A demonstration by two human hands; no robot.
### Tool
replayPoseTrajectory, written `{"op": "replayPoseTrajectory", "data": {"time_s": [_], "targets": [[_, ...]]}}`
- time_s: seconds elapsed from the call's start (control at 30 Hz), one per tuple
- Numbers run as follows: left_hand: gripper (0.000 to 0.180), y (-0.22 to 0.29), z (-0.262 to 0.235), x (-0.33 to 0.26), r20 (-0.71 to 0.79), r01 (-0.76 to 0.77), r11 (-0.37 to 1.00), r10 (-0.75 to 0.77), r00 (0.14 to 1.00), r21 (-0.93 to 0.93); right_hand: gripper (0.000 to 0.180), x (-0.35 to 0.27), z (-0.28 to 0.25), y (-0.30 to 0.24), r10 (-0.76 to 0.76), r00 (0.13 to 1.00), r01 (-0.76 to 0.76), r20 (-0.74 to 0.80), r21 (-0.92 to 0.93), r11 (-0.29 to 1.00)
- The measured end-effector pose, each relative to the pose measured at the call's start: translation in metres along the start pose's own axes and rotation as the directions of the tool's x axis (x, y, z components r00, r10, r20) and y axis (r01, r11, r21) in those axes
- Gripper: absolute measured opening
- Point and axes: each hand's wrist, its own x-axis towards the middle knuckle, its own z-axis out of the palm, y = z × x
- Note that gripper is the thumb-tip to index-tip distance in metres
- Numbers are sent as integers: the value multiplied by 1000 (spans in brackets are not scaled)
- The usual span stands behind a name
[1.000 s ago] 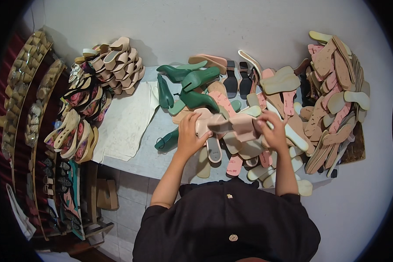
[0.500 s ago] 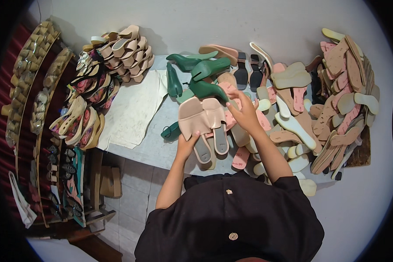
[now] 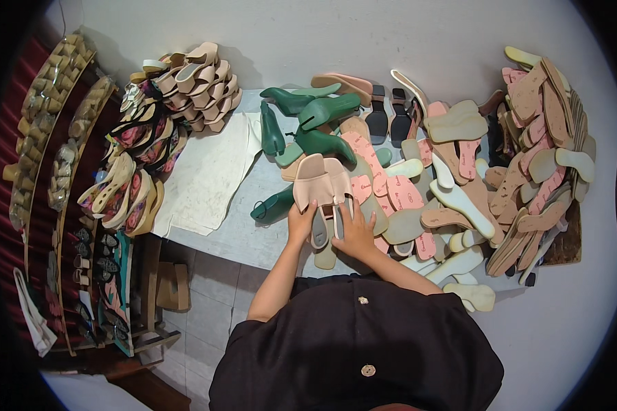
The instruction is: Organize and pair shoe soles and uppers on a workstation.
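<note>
A pair of beige slide sandals with wide straps and grey insoles is held side by side over the table, toes pointing away from me. My left hand grips the left sandal at its outer edge, thumb on the strap. On the other side, my right hand is closed around the right sandal, its fingers covering much of that sole. Just beyond the toes lie green shoe lasts, and another green last rests left of my left hand.
Loose soles and insoles cover the table's right side, some stacked high at the far right. A white cloth lies to the left, beside piled beige sandals and floral wedge sandals. A rack of heels stands at far left.
My right hand has come down from above the soles onto the right sandal. The pair has been drawn closer together and shifted slightly right.
</note>
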Motion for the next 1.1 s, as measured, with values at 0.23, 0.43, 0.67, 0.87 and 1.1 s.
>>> {"op": "replayPoseTrajectory", "data": {"time_s": [0.23,0.43,0.67,0.87,1.1], "targets": [[55,2,10,-14,-118,-53,979,77,990,196,82,-6,17,7,35,993,-39,-116,-30,999],[56,3,6,-37,-31,-44,959,55,998,279,77,-9,12,-2,91,983,-85,-162,43,995],[57,12,2,-36,47,-22,934,5,999,357,69,-30,12,-11,142,970,-120,-199,118,986],[58,20,-4,-42,94,-29,918,-9,995,396,63,-30,1,-17,151,957,-114,-248,156,981],[59,37,-24,-35,64,-35,924,12,998,381,58,-15,-12,-24,64,957,-27,-282,131,991]]}}
